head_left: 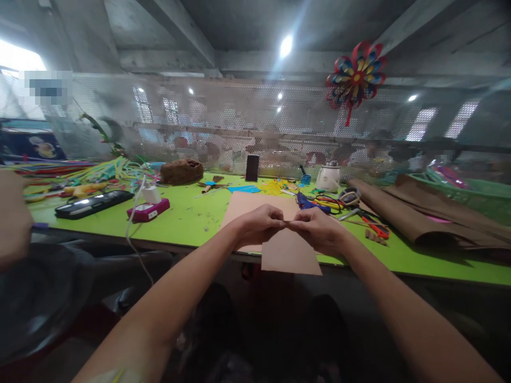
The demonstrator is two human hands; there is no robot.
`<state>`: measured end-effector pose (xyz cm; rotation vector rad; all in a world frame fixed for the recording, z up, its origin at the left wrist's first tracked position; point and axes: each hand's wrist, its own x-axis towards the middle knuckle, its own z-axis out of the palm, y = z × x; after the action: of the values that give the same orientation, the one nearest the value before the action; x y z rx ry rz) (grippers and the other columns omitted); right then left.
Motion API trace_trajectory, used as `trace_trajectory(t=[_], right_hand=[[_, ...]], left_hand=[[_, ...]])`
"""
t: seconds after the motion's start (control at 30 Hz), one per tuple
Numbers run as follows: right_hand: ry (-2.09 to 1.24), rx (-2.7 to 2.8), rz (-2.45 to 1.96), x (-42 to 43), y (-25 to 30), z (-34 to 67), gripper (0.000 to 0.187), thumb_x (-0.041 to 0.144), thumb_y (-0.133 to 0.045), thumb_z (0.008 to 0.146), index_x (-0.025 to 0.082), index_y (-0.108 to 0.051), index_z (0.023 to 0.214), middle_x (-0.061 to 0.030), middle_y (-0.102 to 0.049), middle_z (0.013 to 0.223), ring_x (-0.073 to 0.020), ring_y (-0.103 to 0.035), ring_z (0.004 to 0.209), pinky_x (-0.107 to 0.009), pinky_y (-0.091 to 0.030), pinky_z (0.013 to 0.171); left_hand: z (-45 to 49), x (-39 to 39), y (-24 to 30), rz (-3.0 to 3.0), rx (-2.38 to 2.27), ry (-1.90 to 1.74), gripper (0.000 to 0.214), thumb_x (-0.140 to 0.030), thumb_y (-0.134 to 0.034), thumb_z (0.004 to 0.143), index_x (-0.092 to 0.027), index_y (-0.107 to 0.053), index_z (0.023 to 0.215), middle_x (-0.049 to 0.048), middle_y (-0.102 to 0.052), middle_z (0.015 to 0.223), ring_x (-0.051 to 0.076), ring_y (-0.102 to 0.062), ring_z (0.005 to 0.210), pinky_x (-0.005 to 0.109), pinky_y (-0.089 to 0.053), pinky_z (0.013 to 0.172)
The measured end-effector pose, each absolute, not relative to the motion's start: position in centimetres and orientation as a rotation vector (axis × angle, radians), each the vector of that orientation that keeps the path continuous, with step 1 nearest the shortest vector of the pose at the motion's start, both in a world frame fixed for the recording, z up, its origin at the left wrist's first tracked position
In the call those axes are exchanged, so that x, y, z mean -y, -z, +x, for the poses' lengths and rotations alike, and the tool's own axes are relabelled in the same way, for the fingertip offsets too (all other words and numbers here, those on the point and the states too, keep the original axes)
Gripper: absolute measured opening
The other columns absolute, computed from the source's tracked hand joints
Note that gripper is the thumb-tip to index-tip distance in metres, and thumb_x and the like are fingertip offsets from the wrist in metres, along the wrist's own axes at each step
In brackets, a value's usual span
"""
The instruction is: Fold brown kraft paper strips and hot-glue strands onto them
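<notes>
My left hand (258,224) and my right hand (317,227) meet over the front edge of the green table (187,218). Both pinch the top edge of a small brown paper sheet (290,254) that hangs down past the table edge. Their fingertips nearly touch each other. Under the hands lies a larger pale brown sheet (255,205) flat on the table.
A blue glue gun (309,202), scissors (373,226) and a tape roll (349,196) lie to the right. Rolled brown paper (423,213) and a green basket (475,194) sit far right. Phones (92,204), a pink charger block (148,208) and coloured strips (99,173) lie left. A paper pinwheel (355,77) hangs above.
</notes>
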<state>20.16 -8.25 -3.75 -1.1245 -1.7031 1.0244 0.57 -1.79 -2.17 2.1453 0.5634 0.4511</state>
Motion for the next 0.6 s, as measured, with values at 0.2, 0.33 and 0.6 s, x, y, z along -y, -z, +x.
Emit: trace_trajectory(t=[0.2, 0.33, 0.6], right_hand=[[-1.018, 1.703, -1.156, 7.8, 3.4, 21.5, 0.031, 0.043, -0.069, 0.066, 0.013, -0.059, 0.067, 0.0023, -0.051, 0.054, -0.0081, -0.043, 0.046, -0.022, -0.030, 0.043], [-1.096, 1.651, -1.147, 7.4, 3.5, 22.4, 0.033, 0.046, -0.069, 0.065, 0.016, -0.056, 0.065, 0.0056, -0.047, 0.043, -0.0084, -0.042, 0.038, -0.022, -0.030, 0.040], [-1.053, 1.685, -1.162, 7.1, 3.0, 23.4, 0.030, 0.044, -0.069, 0.067, 0.016, -0.056, 0.063, 0.0049, -0.050, 0.045, -0.0089, -0.044, 0.038, -0.023, -0.033, 0.042]], left_hand=[[0.2, 1.8, 2.3, 1.951, -0.625, -0.484, 0.024, -0.036, -0.063, 0.072, -0.014, -0.054, 0.068, -0.0028, -0.043, 0.053, 0.007, -0.038, 0.047, 0.022, -0.028, 0.046], [-0.1, 1.7, 2.1, 1.944, -0.642, -0.503, 0.027, -0.038, -0.063, 0.071, -0.012, -0.056, 0.069, -0.0009, -0.046, 0.057, 0.008, -0.041, 0.052, 0.022, -0.030, 0.049], [-0.6, 1.0, 1.1, 2.251, -0.722, -0.476, 0.034, -0.041, -0.052, 0.077, -0.013, -0.053, 0.058, -0.0012, -0.047, 0.052, 0.008, -0.039, 0.049, 0.023, -0.029, 0.050]])
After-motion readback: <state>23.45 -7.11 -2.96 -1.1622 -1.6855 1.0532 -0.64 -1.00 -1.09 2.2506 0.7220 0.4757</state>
